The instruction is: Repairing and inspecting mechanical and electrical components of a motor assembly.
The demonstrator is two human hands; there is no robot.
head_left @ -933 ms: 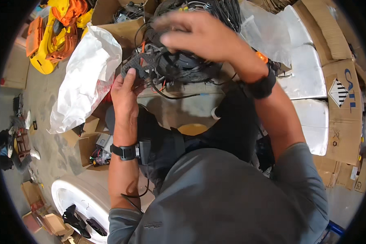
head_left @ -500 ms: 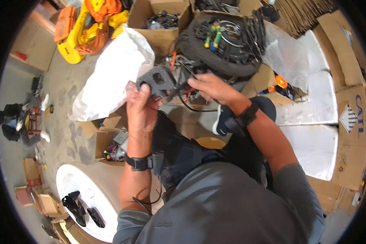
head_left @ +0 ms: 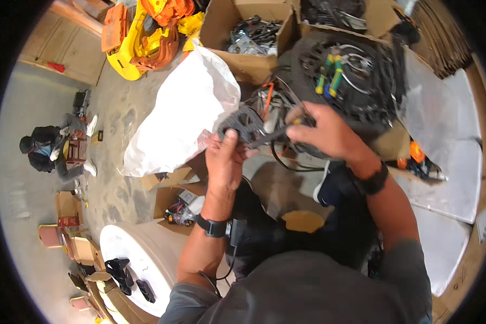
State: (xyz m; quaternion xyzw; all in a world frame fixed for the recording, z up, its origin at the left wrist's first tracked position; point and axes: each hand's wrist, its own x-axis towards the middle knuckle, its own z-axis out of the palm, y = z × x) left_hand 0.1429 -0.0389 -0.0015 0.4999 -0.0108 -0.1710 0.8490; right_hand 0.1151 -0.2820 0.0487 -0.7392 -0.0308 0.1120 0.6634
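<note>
A dark grey pedal-like part, ribbed and with an opening, is gripped in my left hand, the thumb over its near edge. From it a black bar runs right towards my right hand. Those right fingers are curled closed and partly blurred. Beside them a thin dark rod slants up and away, and whether they grip the rod or the bar cannot be made out. A black cable loops below. Left of the part lies a white sack.
Green-and-yellow handled pliers lie on a black tyred wheel. Cardboard boxes with loose parts stand ahead. A white round-topped container holds black pieces at lower left. Another person sits far left. White foam-like blocks line the right.
The view has shifted, so the surroundings appear further right and lower. My left hand still holds the pedal-like part. My right hand has moved slightly away from it, its fingers more curled.
</note>
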